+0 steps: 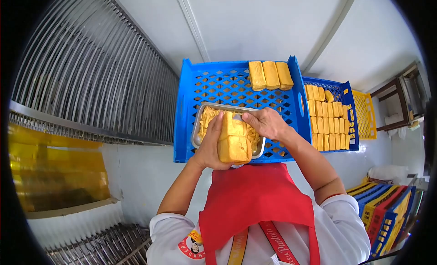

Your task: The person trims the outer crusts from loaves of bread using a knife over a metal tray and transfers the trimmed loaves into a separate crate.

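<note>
My left hand (210,144) is wrapped around the side of a yellow bread loaf (235,149), which has a crease across it. Against the loaf's far end, my right hand (268,124) is closed, thumb forward, on a small grey blade-like tool (237,117) that is mostly hidden by the fingers. Below both hands sits a metal tray (196,138) containing yellow crust trimmings (208,114). The tray rests in the near part of a blue plastic crate (182,105). Three yellow loaves (271,75) lie side by side in the crate's far right corner.
Another blue crate (351,128) on the right holds rows of yellow loaves (328,117), with a yellow crate (363,110) beyond it. Metal racking (100,69) rises close on the left. Stacked colored crates (384,215) stand at lower right.
</note>
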Motion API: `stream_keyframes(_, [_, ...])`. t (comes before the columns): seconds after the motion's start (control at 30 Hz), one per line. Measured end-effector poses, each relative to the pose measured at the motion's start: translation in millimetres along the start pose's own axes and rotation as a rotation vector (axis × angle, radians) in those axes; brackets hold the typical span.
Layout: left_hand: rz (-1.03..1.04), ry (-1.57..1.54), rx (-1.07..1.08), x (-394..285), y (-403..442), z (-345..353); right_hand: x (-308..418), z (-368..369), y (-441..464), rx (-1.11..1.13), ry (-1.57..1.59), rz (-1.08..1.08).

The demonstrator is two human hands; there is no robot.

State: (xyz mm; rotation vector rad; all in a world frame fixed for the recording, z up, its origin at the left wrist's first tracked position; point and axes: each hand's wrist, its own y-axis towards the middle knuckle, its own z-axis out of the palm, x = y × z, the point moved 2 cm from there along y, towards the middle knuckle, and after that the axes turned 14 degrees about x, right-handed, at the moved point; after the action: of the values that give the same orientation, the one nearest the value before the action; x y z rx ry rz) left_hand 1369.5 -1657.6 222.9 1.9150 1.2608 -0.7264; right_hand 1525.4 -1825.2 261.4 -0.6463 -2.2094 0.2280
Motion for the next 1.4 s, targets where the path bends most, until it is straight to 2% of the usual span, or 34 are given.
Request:
stream_keyframes(0.23, [0.018, 0.002, 0.046, 7, -6, -4, 1, 16, -5, -0.013, 0.123, -0.059])
stream_keyframes(0.3, [0.011, 0.044, 0.092, 9, -7, -5, -2, 23, -6, 0.070, 0.197, 0.013])
stream_keyframes(0.5, [-0.048, 0.005, 0.110, 23, -9, 2, -13, 41, -5, 0.208, 0.438, 0.038])
stream_keyframes(0.63, [-0.080, 0.062, 0.028, 35, -11, -7, -29, 56, 2, 0.109, 0.649, 0.180])
stream_keyframes(0.7, [-0.132, -0.047, 0.154, 39, -11, -10, -28, 53, 1, -0.180, 0.291, 0.055])
stream_keyframes(0.73, [-0.134, -0.048, 0.153, 41, -11, -13, -26, 50, 0, -0.177, 0.291, 0.055])
stream_keyframes(0.8, [-0.201, -0.322, 0.350, 44, -12, -14, -18, 40, -4, -0.080, 0.149, 0.009])
stream_keyframes(0.9, [-0.225, -0.349, 0.429, 35, -7, -18, -3, 27, -4, -0.058, 0.020, -0.060])
stream_keyframes(1.03, [-0.192, -0.346, 0.445, 34, -3, -22, -8, 31, 5, -0.077, -0.083, -0.151])
stream_keyframes(1.23, [-0.233, -0.365, 0.509, 31, 0, -26, -17, 31, 3, -0.010, -0.195, -0.136])
stream_keyframes(1.4, [-0.172, -0.357, 0.496, 34, -1, -22, -20, 38, 1, 0.006, -0.135, -0.174])
